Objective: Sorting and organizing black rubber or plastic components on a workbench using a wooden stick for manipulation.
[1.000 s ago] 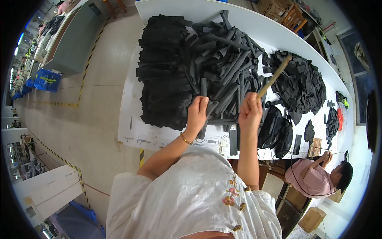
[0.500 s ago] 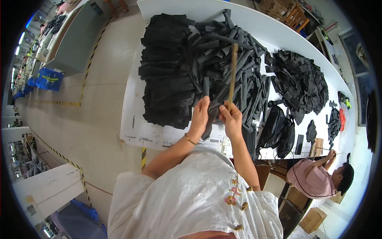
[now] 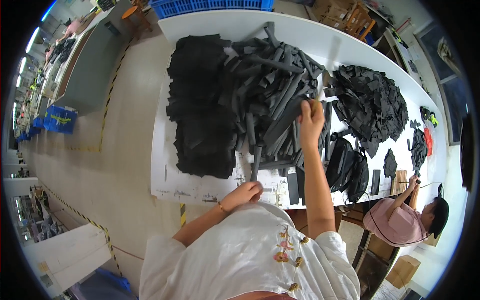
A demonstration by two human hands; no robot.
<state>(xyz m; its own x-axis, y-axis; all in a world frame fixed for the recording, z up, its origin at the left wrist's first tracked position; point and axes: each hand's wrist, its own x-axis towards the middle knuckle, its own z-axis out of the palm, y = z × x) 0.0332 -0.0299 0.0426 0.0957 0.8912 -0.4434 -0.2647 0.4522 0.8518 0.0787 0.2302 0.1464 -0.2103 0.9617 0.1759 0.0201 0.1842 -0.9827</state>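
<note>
My left hand (image 3: 243,196) is closed at the table's front edge, its fingers at the lower end of a narrow dark fabric strip (image 3: 256,164). Farther forward and to the right, my right hand (image 3: 312,122) is closed over the loose pile. A short yellowish-brown piece of a thin flat stick (image 3: 325,80) shows beyond its fingers; the rest is hidden or blurred. Beside that hand a wider dark strip (image 3: 284,121) lies slanted across the pile of rolled dark grey strips (image 3: 280,65). Left of the pile, flat black pieces (image 3: 202,105) lie in overlapping stacks.
A heap of small black pieces (image 3: 370,100) lies to the right on the white table (image 3: 165,150). Nearer stand black bags (image 3: 345,167). At the right end a co-worker in pink (image 3: 400,222) works with both hands. A blue crate (image 3: 215,5) stands behind the table's raised back.
My hands have moved apart: the left toward me, the right forward and right. The stick, upright in my right hand before, now barely shows. The view has shifted slightly.
</note>
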